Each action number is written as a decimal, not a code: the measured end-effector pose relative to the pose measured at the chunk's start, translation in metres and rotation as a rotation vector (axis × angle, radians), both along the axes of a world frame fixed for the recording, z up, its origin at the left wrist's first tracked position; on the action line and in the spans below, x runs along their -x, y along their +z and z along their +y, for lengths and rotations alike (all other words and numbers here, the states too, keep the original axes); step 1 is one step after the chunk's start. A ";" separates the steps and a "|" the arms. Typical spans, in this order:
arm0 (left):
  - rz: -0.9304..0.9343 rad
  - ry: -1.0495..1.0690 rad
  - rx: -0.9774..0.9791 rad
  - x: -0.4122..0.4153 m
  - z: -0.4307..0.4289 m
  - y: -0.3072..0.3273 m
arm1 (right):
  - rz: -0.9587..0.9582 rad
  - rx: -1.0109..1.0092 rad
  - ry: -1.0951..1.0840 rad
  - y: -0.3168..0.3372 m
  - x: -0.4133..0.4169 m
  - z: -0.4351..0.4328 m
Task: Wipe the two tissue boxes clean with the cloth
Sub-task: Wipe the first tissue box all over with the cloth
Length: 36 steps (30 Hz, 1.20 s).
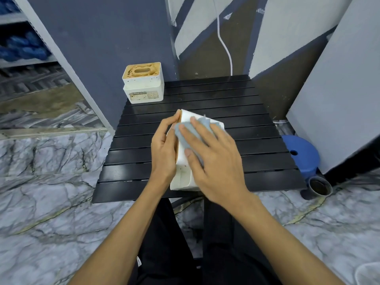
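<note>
A white tissue box lies tipped on its side in the middle of the black slatted table. My left hand grips its left side and top corner. My right hand lies flat on the box's upper face, pressing a blue-grey cloth against it; part of the cloth sticks out beyond my fingers. A second white tissue box with a wooden lid stands upright at the table's far left corner, apart from both hands.
A blue plastic stool and a grey pipe end sit on the marble floor right of the table. A white cable hangs behind. Grey panels lean at the right; a shelf stands at the left.
</note>
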<state>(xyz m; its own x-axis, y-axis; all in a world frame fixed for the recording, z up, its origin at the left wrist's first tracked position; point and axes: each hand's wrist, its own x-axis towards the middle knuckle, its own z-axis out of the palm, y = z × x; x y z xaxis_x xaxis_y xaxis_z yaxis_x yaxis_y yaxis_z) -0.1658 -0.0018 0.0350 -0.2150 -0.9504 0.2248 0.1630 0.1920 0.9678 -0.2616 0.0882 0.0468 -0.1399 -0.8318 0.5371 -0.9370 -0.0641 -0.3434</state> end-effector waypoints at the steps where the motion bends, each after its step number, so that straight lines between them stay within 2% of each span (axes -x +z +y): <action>1: 0.007 -0.017 -0.003 0.001 0.001 0.000 | -0.028 -0.003 -0.035 0.001 0.004 -0.004; 5: -0.001 -0.027 -0.008 0.004 0.002 0.003 | -0.096 0.018 -0.091 -0.007 -0.002 0.010; 11: -0.031 -0.017 -0.034 0.004 0.001 0.003 | -0.024 0.086 0.027 -0.014 -0.017 0.030; 18: -0.015 -0.034 -0.016 0.001 0.008 0.005 | -0.169 0.009 -0.140 -0.008 0.003 0.008; 22: -0.029 -0.064 -0.018 -0.013 0.012 0.007 | -0.068 0.008 -0.111 -0.014 -0.012 0.025; 28: -0.117 -0.073 -0.229 -0.031 0.009 0.020 | 0.016 0.026 -0.099 -0.024 -0.041 0.040; 31: -0.062 -0.019 -0.288 -0.028 0.014 0.021 | 0.040 0.041 -0.089 -0.026 -0.044 0.040; 36: 0.008 0.094 -0.188 -0.025 0.025 0.019 | 0.054 0.070 -0.054 -0.021 -0.041 0.030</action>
<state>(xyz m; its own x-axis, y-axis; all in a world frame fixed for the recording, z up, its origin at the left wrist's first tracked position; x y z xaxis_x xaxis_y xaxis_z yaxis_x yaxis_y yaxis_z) -0.1403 0.0228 0.0541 -0.1218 -0.9916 0.0427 0.1610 0.0227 0.9867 -0.2208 0.1178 0.0257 -0.1525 -0.7841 0.6016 -0.9568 -0.0352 -0.2885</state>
